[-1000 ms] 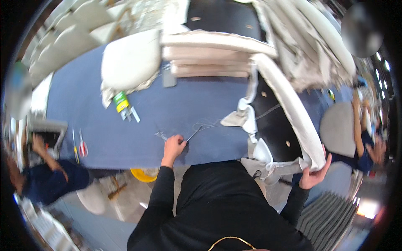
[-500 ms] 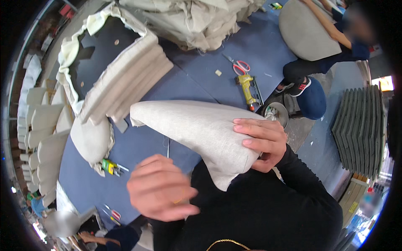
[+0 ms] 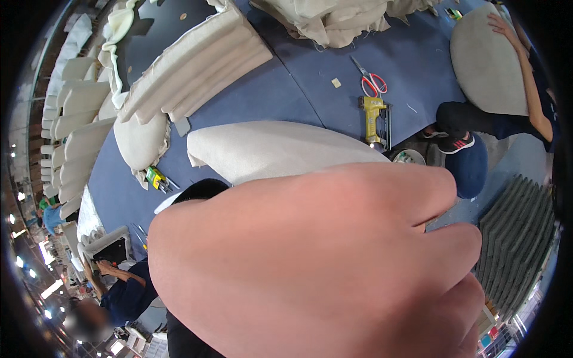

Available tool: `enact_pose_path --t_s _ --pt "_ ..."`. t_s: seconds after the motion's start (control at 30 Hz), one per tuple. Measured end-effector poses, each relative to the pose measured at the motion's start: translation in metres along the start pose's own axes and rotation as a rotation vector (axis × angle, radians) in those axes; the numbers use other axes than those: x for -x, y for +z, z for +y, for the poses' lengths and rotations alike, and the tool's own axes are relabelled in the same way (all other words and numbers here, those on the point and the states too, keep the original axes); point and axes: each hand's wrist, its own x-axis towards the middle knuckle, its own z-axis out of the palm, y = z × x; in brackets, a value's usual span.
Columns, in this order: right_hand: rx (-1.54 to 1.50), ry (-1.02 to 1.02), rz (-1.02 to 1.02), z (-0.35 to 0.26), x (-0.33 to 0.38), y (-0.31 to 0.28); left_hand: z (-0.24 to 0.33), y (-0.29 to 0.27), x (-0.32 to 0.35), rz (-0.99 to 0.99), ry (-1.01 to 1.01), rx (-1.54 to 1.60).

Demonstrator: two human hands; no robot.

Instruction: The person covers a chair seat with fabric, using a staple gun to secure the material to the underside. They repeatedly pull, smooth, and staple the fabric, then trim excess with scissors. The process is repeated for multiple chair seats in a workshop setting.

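My left hand (image 3: 310,256) is very close in front and covers much of the lower view. Its back faces me and its fingers curl in at the right. Whatever they may hold is hidden. Behind it, the upper part of a curved beige fabric-covered panel (image 3: 268,146) shows over the blue table (image 3: 304,89). My right hand is out of sight. Beyond the panel lie a yellow staple gun (image 3: 373,122) and red-handled scissors (image 3: 372,82).
Folded beige covers (image 3: 203,68) and a rounded beige piece (image 3: 142,140) lie left, near a yellow-green tool (image 3: 157,178). Crumpled fabric (image 3: 331,21) lies at the back. One co-worker (image 3: 531,89) holds a panel (image 3: 495,59); another (image 3: 128,292) works lower left. Dark panels (image 3: 516,244) are stacked right.
My left hand has come up close and moved right, covering my right hand and the panel's lower part. The view has shifted, so the table's things sit higher and further right.
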Motion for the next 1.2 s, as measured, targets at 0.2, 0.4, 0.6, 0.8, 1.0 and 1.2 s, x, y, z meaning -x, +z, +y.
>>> enact_pose_path --t_s 0.2,0.4,0.6,0.8,1.0,1.2 --pt "-0.008 0.037 0.114 0.009 0.01 -0.016 -0.038 -0.015 0.029 0.122 -0.03 0.255" --pt "0.185 -0.015 0.248 0.015 0.04 -0.028 -0.047 0.006 0.104 0.666 -0.677 0.218" --pt "0.337 0.463 0.348 0.017 0.15 -0.014 -0.032 0.103 0.181 0.842 -0.987 0.416" --pt "0.143 0.595 0.787 0.009 0.14 0.008 -0.015 0.15 0.175 0.574 -1.033 0.459" --pt "0.55 0.72 0.495 -0.007 0.107 -0.005 -0.001 0.183 0.211 0.183 -1.138 0.512" --pt "0.351 0.429 0.399 0.005 0.016 0.037 0.006 0.236 0.276 -0.076 -1.158 0.505"
